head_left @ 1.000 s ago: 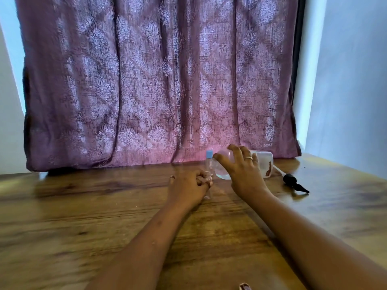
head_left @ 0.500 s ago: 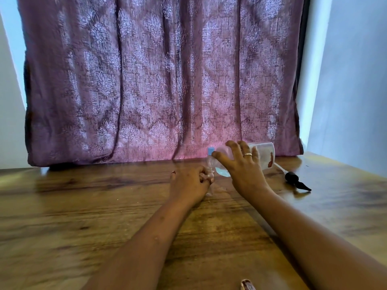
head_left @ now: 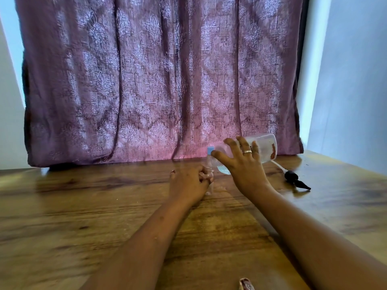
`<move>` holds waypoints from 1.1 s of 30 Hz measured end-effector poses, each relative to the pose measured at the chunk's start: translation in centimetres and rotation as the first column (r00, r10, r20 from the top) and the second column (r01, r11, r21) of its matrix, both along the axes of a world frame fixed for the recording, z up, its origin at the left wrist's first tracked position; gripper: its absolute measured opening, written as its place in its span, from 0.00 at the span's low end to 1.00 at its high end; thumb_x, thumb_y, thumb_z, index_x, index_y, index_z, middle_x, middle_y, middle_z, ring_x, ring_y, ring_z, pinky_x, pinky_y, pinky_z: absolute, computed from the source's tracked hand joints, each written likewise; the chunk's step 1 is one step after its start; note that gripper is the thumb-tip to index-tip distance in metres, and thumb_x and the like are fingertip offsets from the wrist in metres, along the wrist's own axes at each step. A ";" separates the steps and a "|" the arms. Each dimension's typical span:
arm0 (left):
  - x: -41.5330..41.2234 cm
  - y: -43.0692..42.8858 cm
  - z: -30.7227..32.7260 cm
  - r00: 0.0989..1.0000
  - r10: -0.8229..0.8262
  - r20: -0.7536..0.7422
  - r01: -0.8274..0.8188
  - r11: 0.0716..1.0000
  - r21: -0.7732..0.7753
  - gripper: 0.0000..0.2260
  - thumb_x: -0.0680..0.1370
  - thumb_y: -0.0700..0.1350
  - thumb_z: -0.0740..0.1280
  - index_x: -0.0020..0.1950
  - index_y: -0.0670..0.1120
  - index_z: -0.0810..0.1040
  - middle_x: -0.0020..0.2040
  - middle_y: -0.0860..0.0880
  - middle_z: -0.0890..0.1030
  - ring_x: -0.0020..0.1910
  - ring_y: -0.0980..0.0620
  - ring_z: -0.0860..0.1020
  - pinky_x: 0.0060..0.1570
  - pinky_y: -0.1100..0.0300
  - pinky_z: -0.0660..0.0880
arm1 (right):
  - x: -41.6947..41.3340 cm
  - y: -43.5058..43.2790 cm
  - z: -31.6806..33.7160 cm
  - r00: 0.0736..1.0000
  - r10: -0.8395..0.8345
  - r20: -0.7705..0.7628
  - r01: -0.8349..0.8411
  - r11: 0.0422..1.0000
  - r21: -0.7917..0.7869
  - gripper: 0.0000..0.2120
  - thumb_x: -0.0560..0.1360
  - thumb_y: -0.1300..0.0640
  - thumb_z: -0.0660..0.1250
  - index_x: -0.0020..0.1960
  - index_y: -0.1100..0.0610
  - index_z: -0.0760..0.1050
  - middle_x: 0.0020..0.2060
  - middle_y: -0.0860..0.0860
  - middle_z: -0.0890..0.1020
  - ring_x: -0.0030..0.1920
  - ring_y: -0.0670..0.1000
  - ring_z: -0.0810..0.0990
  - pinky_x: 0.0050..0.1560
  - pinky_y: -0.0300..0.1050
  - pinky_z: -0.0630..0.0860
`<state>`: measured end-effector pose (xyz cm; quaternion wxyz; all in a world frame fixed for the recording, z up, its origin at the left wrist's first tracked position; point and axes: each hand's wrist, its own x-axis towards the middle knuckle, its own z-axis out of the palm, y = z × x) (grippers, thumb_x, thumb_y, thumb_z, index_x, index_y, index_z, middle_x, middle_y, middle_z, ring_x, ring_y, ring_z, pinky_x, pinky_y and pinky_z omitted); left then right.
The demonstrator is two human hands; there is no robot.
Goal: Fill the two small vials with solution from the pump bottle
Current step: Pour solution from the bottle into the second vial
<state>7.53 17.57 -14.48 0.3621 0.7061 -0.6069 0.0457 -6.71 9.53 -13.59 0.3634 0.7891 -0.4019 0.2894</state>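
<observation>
I see the right hand (head_left: 244, 166) with fingers curled over the pump bottle (head_left: 265, 146), holding it tipped on its side, neck low and pointing towards nine o'clock. The left hand (head_left: 188, 182) is closed round a small clear vial (head_left: 210, 188), fingers wrapped near its top, and the vial's base touches the table. I cannot tell whether the bottle's mouth meets the vial.

A purple patterned curtain (head_left: 159, 80) fills the twelve o'clock half of my view, and the wooden table (head_left: 73, 206) fills the six o'clock half. Pale blue liquid pools in the bottle near its neck. At three o'clock of the right hand, a black pump head (head_left: 296, 181) with its tube lies flat on the table. A blue-capped vial (head_left: 210, 152) stands just at twelve o'clock of the left hand's fingers.
</observation>
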 end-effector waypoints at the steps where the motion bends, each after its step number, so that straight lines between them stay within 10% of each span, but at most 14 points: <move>1: 0.0 0.0 0.0 1.000 0.001 0.000 -0.001 1.000 -0.001 0.11 0.76 0.56 0.64 0.57 0.55 0.76 0.54 0.53 0.82 0.58 0.50 0.76 0.63 0.50 0.62 | 0.0 0.1 0.0 1.000 0.004 -0.001 -0.004 1.000 -0.004 0.43 0.53 0.69 0.75 0.62 0.45 0.67 0.63 0.58 0.70 0.63 0.67 0.70 0.57 0.72 0.69; 33: 0.0 -0.1 -0.1 0.999 0.012 0.034 -0.012 1.000 0.010 0.12 0.76 0.55 0.64 0.58 0.54 0.76 0.55 0.51 0.82 0.57 0.49 0.76 0.62 0.48 0.63 | 0.1 -0.3 -0.1 0.999 -0.036 -0.029 0.035 0.999 -0.038 0.46 0.52 0.66 0.77 0.63 0.42 0.65 0.65 0.57 0.70 0.66 0.65 0.68 0.62 0.70 0.65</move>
